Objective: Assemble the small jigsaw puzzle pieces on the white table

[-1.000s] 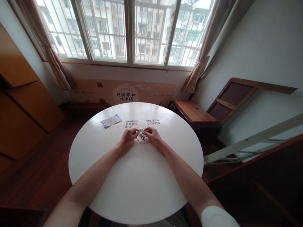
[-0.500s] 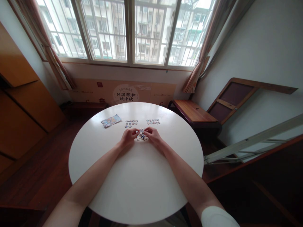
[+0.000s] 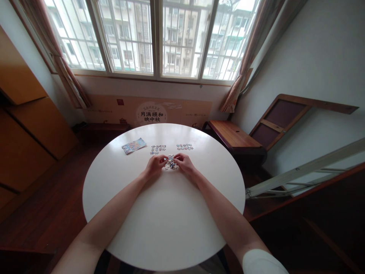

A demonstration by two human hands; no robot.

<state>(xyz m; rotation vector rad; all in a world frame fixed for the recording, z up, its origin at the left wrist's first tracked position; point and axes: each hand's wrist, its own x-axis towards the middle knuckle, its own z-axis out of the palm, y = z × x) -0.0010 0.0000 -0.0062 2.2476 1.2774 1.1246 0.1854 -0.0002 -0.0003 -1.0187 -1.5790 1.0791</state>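
Loosely curled, the fingers of the left hand (image 3: pixel 155 164) and right hand (image 3: pixel 184 163) nearly closed at the tips, their grip unclear; between them lay the puzzle pile (image 3: pixel 171 165). Well beyond the fingers, a panel (image 3: pixel 196 105) read "月满颐和 映中秋".

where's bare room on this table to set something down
Free: between left forearm and right forearm, nearer than the jigsaw pile; outside either, to the rim. Crowded: between left hand and right hand, and the puzzle rows beyond.
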